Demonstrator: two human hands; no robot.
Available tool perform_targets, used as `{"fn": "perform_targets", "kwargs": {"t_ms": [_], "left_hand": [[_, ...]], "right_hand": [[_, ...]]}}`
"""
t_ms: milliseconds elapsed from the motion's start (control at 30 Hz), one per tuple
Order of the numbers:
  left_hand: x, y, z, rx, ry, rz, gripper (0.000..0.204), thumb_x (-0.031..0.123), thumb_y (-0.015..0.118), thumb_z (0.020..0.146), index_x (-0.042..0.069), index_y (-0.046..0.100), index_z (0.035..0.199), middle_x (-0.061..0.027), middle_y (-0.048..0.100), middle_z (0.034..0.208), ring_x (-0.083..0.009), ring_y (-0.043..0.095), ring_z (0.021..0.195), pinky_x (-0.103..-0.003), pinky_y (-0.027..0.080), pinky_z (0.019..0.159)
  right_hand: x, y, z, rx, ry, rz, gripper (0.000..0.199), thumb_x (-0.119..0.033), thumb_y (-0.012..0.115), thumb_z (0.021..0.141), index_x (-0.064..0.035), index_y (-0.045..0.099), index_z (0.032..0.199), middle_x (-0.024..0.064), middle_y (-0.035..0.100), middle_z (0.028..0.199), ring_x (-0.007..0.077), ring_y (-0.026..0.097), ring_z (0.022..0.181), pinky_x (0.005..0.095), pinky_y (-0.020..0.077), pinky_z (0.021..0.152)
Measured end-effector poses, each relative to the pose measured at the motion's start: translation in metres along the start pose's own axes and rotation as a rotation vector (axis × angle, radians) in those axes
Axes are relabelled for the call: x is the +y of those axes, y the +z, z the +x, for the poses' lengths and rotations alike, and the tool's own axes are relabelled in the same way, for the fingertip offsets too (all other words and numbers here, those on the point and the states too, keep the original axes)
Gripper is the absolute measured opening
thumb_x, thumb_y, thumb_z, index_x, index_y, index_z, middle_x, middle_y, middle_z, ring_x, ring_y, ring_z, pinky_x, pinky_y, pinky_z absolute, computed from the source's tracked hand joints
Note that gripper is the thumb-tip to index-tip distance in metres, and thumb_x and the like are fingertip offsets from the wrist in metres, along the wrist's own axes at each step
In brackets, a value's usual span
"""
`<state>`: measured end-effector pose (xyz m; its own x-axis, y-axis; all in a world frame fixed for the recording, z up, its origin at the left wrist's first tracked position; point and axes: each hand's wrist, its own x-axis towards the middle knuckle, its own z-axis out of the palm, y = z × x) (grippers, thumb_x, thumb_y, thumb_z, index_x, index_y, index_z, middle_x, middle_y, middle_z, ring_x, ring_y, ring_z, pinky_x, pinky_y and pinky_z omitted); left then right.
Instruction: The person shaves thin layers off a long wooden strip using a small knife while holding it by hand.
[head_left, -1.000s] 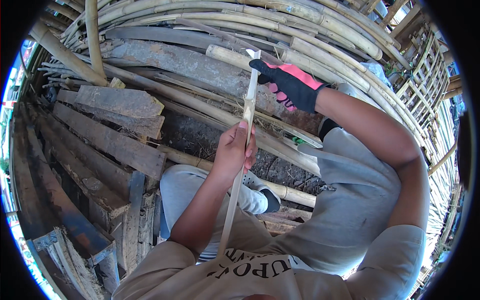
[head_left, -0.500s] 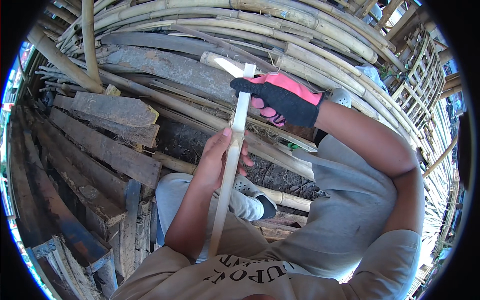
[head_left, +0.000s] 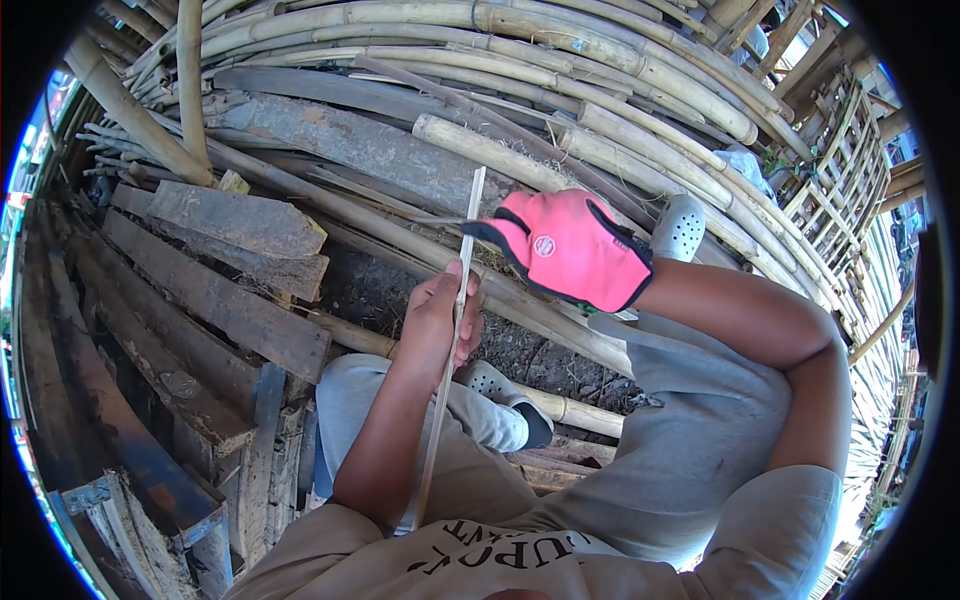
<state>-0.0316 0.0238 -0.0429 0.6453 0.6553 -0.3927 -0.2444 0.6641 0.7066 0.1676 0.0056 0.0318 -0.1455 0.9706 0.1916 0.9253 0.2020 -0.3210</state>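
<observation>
A long pale bamboo strip point(head_left: 443, 400) runs from my shirt up and away, its narrow edge turned up. My bare left hand point(head_left: 433, 315) is closed round it near the middle, thumb along its side. My right hand point(head_left: 580, 250), in a pink and black glove, is closed beside the strip's upper part, back of the hand upward. From it a thin knife blade point(head_left: 437, 219), seen nearly edge-on, sticks out leftward across the strip. The glove hides the handle. The gloved thumb reaches the strip just below the blade.
Rough wooden planks point(head_left: 225, 285) are stacked at the left. Long bamboo poles point(head_left: 560, 75) lie across the far side, with a woven bamboo lattice point(head_left: 825, 170) at the far right. Between my clog-style shoes point(head_left: 680, 230) are dark soil and a bamboo pole point(head_left: 575, 408).
The strip has turned from its broad face to its narrow edge. My right hand has rolled over, back upward, and come nearer; the blade has swung from broad to edge-on.
</observation>
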Motion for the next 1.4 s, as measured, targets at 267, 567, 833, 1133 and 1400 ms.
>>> {"fn": "perform_targets", "kwargs": {"t_ms": [267,567,833,1133,1400], "left_hand": [[-0.013,0.001,0.0,0.117,0.051,0.218,0.039,0.036,0.034,0.11,0.007,0.051,0.091,-0.001,0.043,0.053,-0.0089,0.038,0.034,-0.025,0.031,0.03],[-0.012,0.01,-0.005,0.11,0.075,0.202,0.041,0.038,0.035,0.11,0.006,0.052,0.091,-0.0012,0.044,0.052,-0.0089,0.04,0.034,-0.024,0.033,0.03],[-0.043,0.028,-0.008,0.031,-0.017,0.246,0.04,0.036,0.035,0.111,0.006,0.053,0.091,-0.001,0.044,0.052,-0.0098,0.039,0.033,-0.025,0.03,0.031],[-0.019,0.016,0.004,0.198,0.077,0.398,0.044,0.038,0.038,0.109,0.003,0.058,0.091,-0.0008,0.048,0.055,-0.009,0.043,0.035,-0.025,0.035,0.032],[-0.025,0.014,0.001,0.231,0.11,0.466,0.045,0.037,0.038,0.109,0.002,0.057,0.088,-0.0016,0.048,0.056,-0.0088,0.043,0.036,-0.025,0.035,0.032]], "right_hand": [[0.014,0.018,0.011,-0.288,-0.308,-0.262,0.044,-0.047,0.047,0.102,-0.0051,0.055,0.09,0.0138,0.059,0.063,0.0331,0.063,0.055,0.0453,0.0484,0.049],[0.035,0.012,0.027,-0.285,-0.128,-0.318,0.047,-0.047,0.044,0.103,-0.0046,0.058,0.09,0.0147,0.064,0.066,0.0373,0.065,0.062,0.0492,0.0511,0.055],[0.134,-0.005,0.038,0.329,0.229,-0.215,0.044,-0.041,0.049,0.104,-0.0023,0.065,0.089,0.0266,0.065,0.077,0.0439,0.066,0.075,0.0475,0.0526,0.059],[0.031,0.026,0.003,-0.006,-0.115,-0.042,0.043,-0.037,0.053,0.102,-0.0071,0.063,0.072,0.019,0.059,0.062,0.0406,0.059,0.058,0.0463,0.0446,0.052],[0.023,0.037,0.004,-0.13,-0.061,-0.092,0.048,-0.038,0.049,0.102,-0.0077,0.066,0.07,0.0177,0.061,0.061,0.0365,0.059,0.052,0.0456,0.0453,0.048]]}}
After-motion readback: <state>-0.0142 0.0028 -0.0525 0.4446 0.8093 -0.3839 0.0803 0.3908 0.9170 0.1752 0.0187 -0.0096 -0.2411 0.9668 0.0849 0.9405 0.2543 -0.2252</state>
